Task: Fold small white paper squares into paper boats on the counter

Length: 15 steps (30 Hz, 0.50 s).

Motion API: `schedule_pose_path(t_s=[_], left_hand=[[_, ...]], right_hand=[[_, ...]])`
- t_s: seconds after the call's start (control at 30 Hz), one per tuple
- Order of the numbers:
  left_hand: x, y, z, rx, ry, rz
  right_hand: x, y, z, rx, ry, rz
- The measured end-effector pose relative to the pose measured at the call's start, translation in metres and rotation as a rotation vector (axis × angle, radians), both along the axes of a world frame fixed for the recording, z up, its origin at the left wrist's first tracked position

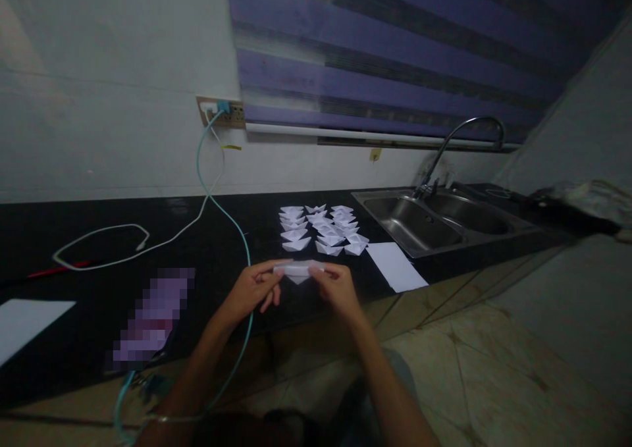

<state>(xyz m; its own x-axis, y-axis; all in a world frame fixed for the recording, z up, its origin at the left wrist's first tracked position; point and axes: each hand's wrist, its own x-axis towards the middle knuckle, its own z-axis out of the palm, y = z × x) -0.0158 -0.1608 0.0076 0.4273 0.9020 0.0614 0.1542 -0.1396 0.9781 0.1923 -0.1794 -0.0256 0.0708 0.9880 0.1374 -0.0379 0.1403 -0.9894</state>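
Note:
A small folded white paper (298,271) is held up between my two hands over the front part of the black counter. Its upper edge is a straight band, and a pointed flap hangs below the middle. My left hand (257,288) pinches the left end between thumb and forefinger, with the other fingers curled beneath. On the right end, my right hand (336,285) grips with the thumb in front and the fingers behind, mostly hidden. Just beyond the hands, several folded white paper boats (323,226) stand in three columns on the counter.
Right of the boats lies a white paper sheet (396,266), beside a double steel sink (413,253) with a curved tap (461,126). Another sheet (29,322) lies far left, near a blurred-out purple object (155,315). A teal cable (245,239) and a white cable (172,236) trail from the wall socket.

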Motion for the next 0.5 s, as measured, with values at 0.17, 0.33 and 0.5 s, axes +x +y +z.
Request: schedule_pose_path(t_s=[0.17, 0.33, 0.5], left_hand=[[-0.004, 0.008, -0.01, -0.041, -0.107, -0.018], [-0.005, 0.011, -0.013, -0.045, -0.138, 0.023], [-0.004, 0.007, -0.01, -0.04, -0.119, 0.0]], right_hand=[[-0.002, -0.004, 0.005, 0.019, -0.016, 0.006], [-0.001, -0.007, 0.007, 0.043, -0.02, -0.005], [-0.002, -0.005, 0.007, 0.046, 0.072, 0.039]])
